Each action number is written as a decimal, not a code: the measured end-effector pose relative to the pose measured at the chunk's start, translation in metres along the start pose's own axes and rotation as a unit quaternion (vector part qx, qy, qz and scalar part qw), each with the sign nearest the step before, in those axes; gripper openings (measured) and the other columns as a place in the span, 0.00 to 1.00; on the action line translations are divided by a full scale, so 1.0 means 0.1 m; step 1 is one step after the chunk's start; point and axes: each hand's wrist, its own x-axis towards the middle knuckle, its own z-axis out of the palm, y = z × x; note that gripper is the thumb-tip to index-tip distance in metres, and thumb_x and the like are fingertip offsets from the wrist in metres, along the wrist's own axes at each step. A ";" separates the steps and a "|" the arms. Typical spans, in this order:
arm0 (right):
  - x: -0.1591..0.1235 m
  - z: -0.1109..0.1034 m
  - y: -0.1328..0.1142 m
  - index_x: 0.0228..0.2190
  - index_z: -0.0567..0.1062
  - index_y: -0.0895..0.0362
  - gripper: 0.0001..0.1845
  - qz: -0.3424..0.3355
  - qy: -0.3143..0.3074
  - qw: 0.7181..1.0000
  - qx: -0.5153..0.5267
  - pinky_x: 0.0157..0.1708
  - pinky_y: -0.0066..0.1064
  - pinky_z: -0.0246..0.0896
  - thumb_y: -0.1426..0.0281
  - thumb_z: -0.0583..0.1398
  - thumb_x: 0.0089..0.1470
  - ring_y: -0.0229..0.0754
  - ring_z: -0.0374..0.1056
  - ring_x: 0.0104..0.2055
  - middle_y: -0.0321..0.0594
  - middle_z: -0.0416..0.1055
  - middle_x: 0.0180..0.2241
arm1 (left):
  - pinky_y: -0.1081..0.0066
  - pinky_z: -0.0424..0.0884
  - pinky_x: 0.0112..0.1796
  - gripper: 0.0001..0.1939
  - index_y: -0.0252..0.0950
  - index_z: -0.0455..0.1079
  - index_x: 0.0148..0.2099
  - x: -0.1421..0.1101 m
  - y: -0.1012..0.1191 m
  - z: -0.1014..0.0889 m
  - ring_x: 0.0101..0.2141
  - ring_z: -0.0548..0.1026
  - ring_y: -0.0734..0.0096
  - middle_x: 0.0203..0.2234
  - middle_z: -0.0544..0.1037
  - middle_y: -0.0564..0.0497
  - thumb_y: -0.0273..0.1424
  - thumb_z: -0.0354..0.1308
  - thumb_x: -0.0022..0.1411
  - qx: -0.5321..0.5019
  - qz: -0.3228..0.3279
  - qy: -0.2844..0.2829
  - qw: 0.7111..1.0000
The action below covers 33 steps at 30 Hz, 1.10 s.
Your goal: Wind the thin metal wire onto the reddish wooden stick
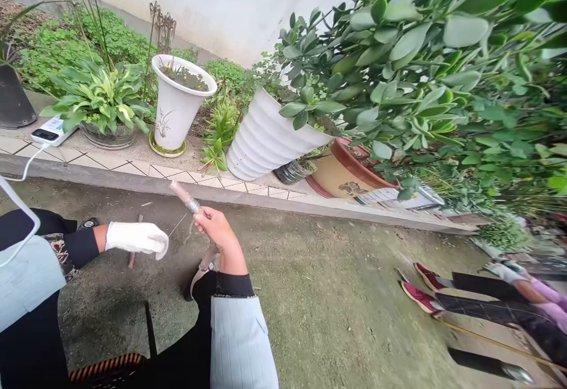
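My right hand (218,231), bare, is closed around a pale brown stick (179,191) that slants up and to the left. Silvery wire (193,205) is wound in a tight band around the stick just above my fingers. From there a thin straight strand runs down to my left hand (138,239), which wears a white glove. Its gloved fingers are pressed together at the strand's end, and their tips are partly hidden. Another thin stick (135,241) lies on the ground beneath the left hand.
Ahead runs a tiled ledge (133,169) with a white flowerpot (172,111), a ribbed white pot (270,135) and a tan pot (345,170). A phone-like white device (53,131) with a cable lies at left. Another person in red shoes (419,297) sits at right.
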 end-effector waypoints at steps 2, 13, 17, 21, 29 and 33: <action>0.04 0.06 0.04 0.29 0.70 0.57 0.10 0.014 0.011 0.990 -0.138 0.25 0.25 0.52 0.62 0.58 0.50 0.33 0.59 0.23 0.32 0.64 0.23 | 0.77 0.57 0.23 0.19 0.32 0.66 0.31 -0.01 0.02 -0.01 0.23 0.61 0.76 0.25 0.69 0.52 0.44 0.52 0.63 0.020 0.005 -0.004 1.000; -0.17 0.10 -0.19 0.38 0.73 0.61 0.23 -0.039 -0.313 0.948 0.032 0.26 0.25 0.54 0.59 0.66 0.43 0.30 0.58 0.24 0.33 0.66 0.25 | 0.76 0.61 0.28 0.17 0.32 0.66 0.33 -0.20 -0.15 -0.23 0.26 0.64 0.73 0.27 0.70 0.51 0.43 0.50 0.64 0.121 0.014 0.128 0.984; -0.10 0.03 -0.17 0.31 0.70 0.60 0.20 -0.037 -0.116 0.987 0.100 0.22 0.24 0.51 0.56 0.65 0.44 0.29 0.54 0.21 0.31 0.62 0.22 | 0.76 0.62 0.31 0.18 0.33 0.65 0.31 -0.17 -0.14 -0.13 0.26 0.64 0.74 0.26 0.69 0.51 0.41 0.48 0.66 0.130 0.014 0.087 0.988; 0.01 0.05 -0.09 0.30 0.70 0.59 0.18 -0.003 -0.101 0.994 0.034 0.22 0.23 0.51 0.58 0.63 0.45 0.30 0.56 0.21 0.31 0.63 0.22 | 0.76 0.64 0.33 0.16 0.33 0.63 0.29 -0.17 -0.07 -0.06 0.28 0.67 0.72 0.25 0.70 0.51 0.40 0.49 0.64 0.113 -0.001 0.041 0.993; 0.07 0.33 -0.02 0.25 0.73 0.58 0.07 0.055 -0.139 0.924 -0.351 0.23 0.25 0.48 0.67 0.62 0.47 0.32 0.58 0.23 0.33 0.66 0.20 | 0.78 0.61 0.31 0.15 0.33 0.64 0.27 -0.21 -0.08 -0.15 0.25 0.65 0.74 0.24 0.70 0.53 0.34 0.48 0.64 0.223 0.006 0.040 0.974; 0.00 0.46 -0.05 0.28 0.76 0.59 0.08 0.081 -0.446 0.859 -0.238 0.24 0.24 0.53 0.67 0.64 0.45 0.32 0.61 0.22 0.32 0.68 0.21 | 0.77 0.59 0.28 0.14 0.33 0.66 0.28 -0.25 -0.09 -0.22 0.24 0.63 0.75 0.23 0.69 0.53 0.36 0.50 0.64 0.241 -0.006 0.023 0.970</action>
